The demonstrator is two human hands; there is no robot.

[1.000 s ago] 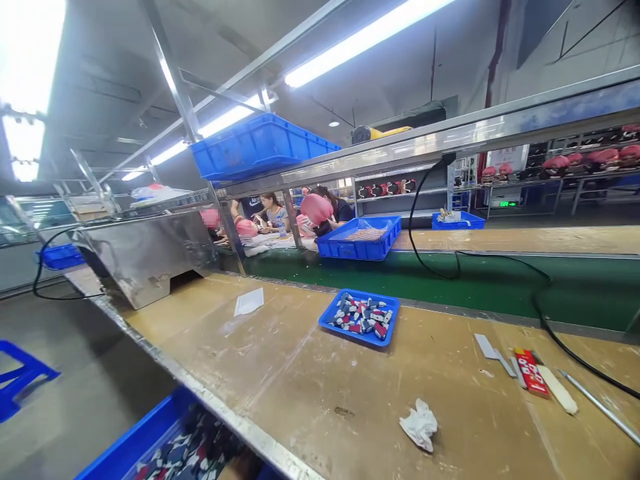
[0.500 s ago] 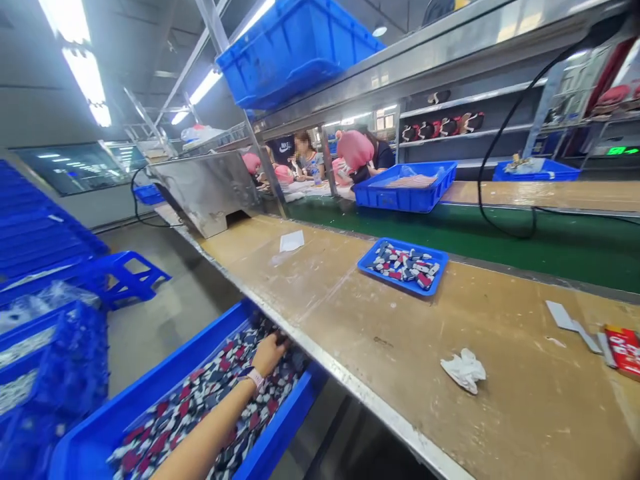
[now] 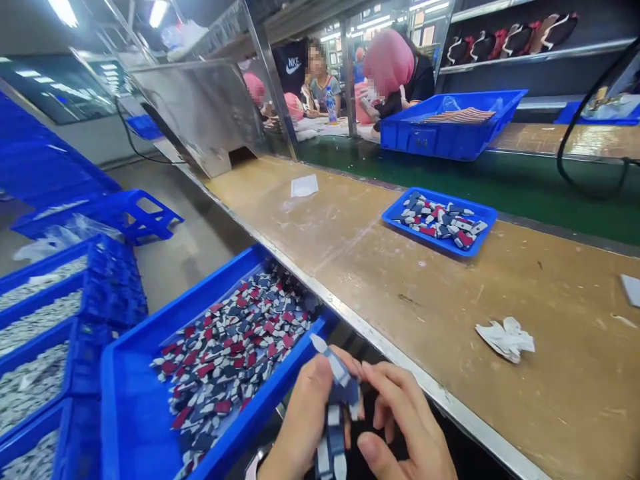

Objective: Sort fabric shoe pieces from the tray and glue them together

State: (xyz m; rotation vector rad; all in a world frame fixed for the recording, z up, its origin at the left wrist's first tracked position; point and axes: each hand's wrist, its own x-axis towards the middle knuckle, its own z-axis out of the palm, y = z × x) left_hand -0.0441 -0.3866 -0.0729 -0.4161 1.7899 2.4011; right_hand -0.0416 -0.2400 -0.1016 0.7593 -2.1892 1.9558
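Beside the blue crate (image 3: 135, 413), both hands (image 3: 405, 420) pinch a navy fabric strip (image 3: 343, 393) running upright.

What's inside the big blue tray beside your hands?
The blue plastic tray holds a heap of small navy, red and white cut pieces; the tray floor beneath them cannot be seen.

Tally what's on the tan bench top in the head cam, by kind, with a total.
Blue tray of cut pieces: 1
White paper sheet: 1
Crumpled white tissue: 1
Pale flat piece at the right edge: 1
Total: 4
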